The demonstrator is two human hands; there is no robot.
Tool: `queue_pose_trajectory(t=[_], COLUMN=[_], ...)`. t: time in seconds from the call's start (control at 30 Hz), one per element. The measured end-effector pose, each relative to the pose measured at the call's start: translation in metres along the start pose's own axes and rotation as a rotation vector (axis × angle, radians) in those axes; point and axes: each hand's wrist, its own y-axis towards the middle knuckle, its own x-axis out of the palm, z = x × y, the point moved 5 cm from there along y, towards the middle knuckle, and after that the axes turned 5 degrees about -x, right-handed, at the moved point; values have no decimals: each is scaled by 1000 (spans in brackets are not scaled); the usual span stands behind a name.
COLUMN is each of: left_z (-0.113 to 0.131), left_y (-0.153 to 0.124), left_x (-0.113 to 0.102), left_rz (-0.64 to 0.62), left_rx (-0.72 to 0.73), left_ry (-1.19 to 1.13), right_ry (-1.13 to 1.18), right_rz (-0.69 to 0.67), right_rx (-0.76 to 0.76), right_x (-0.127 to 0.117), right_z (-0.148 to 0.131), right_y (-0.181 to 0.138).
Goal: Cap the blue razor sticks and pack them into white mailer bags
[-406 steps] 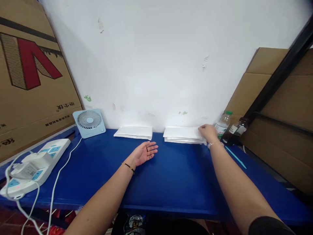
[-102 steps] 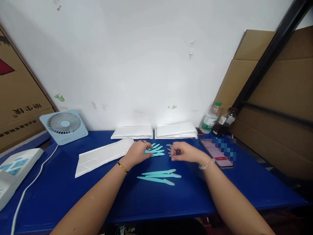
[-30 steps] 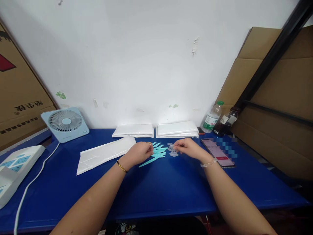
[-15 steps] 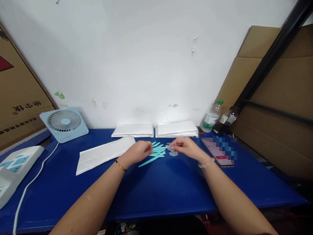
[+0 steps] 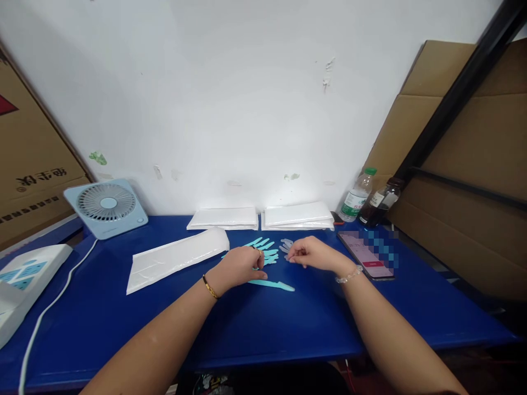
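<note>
My left hand (image 5: pixel 241 264) is closed, its fingertips at the handle of a teal eyebrow razor (image 5: pixel 272 284) that points right, a paler cover over its tip. Beyond that hand, several more teal eyebrow razors (image 5: pixel 269 254) lie fanned out, partly hidden by it. My right hand (image 5: pixel 310 255) is pinched beside a small group of clear blade caps (image 5: pixel 285 245). A cap seems to be at its fingertips, though it is mostly hidden.
White packets (image 5: pixel 224 218) and more white packets (image 5: pixel 298 215) lie along the wall. A long white pouch (image 5: pixel 177 258) is at left, near a blue fan (image 5: pixel 109 206). A phone (image 5: pixel 368 257), clear bottle (image 5: pixel 357 197) and dark bottle (image 5: pixel 379 206) occupy the right.
My left hand has come nearer with a razor that now lies below the fanned group. My right hand has shifted slightly down from over the caps, uncovering more of them.
</note>
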Motion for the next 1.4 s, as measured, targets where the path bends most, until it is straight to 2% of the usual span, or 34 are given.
queue_pose_trajectory(t=[0.1,0.23,0.5,0.63,0.8,1.07,1.23,1.3,1.4], left_z=[-5,-5,0,-3,-2,2,5,2,-8], left_y=[3,6,5,6,6,5,5,5,7], left_x=[-4,-1,2,4,3,6,9,7,0], left_rz=[93,36,18,39,28,53,6,5,113], left_rx=[-53,-72,9,22,17,60,108,94,47], left_ry=[121,164,133,127,134,125,82,62,115], right_ry=[-169,-246,-135,-81,-75,-105,-111,-135,-256], right_rz=[97,60,-4,9,20,6,-38,17,153], right_rx=[22,15,58,40,0,-61,-73,-73,-41], right_x=[-9,-3,5,9,14,22,23,13,-6], right_z=[13,20,17,18,14,-9,-11,-6,6], right_y=[1,5,5,7,9,12,10,8,5])
